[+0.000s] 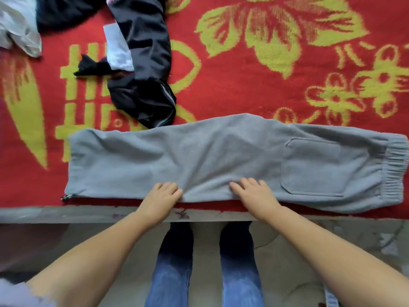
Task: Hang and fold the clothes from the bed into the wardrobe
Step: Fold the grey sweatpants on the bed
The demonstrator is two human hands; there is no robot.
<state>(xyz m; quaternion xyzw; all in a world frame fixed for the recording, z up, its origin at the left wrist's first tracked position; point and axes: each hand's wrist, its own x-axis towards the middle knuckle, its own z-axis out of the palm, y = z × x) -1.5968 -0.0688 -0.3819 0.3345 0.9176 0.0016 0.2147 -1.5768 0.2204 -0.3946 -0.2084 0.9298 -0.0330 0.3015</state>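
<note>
The grey trousers [221, 156] are laid flat along the bed's [243, 85] near edge, pressed by nearly straight fingers of left hand [162, 196] and right hand [254, 193], nothing gripped — unfolded yet — dark clothes [141, 63] untouched.

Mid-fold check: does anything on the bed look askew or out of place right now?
Mostly tidy. The grey sweatpants lie flat along the bed edge under both hands, the left hand and the right hand. Behind them, a black jacket is crumpled and twisted, with a white garment tangled in it, still unfolded.
</note>
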